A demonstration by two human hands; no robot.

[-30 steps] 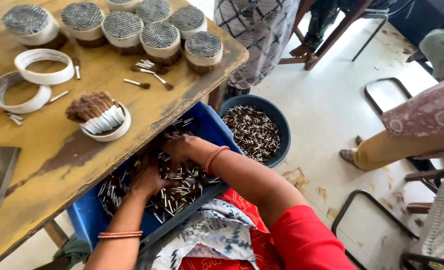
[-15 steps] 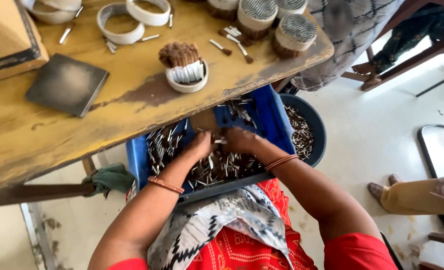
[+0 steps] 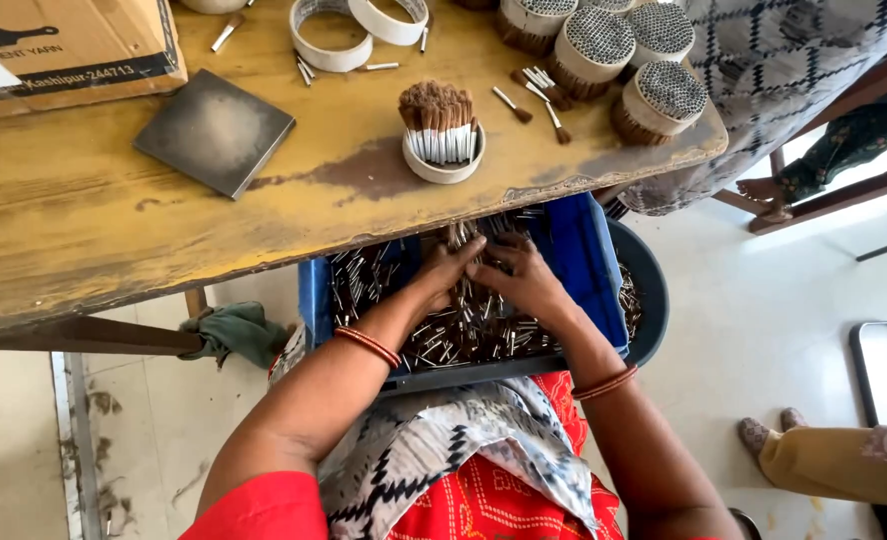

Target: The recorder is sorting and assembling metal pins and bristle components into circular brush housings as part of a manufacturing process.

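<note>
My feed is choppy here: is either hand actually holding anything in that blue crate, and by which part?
Cannot be told. The left hand and right hand rest palms-down, side by side, on the loose small brushes in the blue crate; any grip is hidden.

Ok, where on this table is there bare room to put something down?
The widest free patch of the table runs along the near edge, below the dark square plate and left of the brush cup. A smaller gap lies between plate and cup. The far right is crowded with brush bundles and loose brushes. Both hands, left and right, fill the blue crate.
</note>
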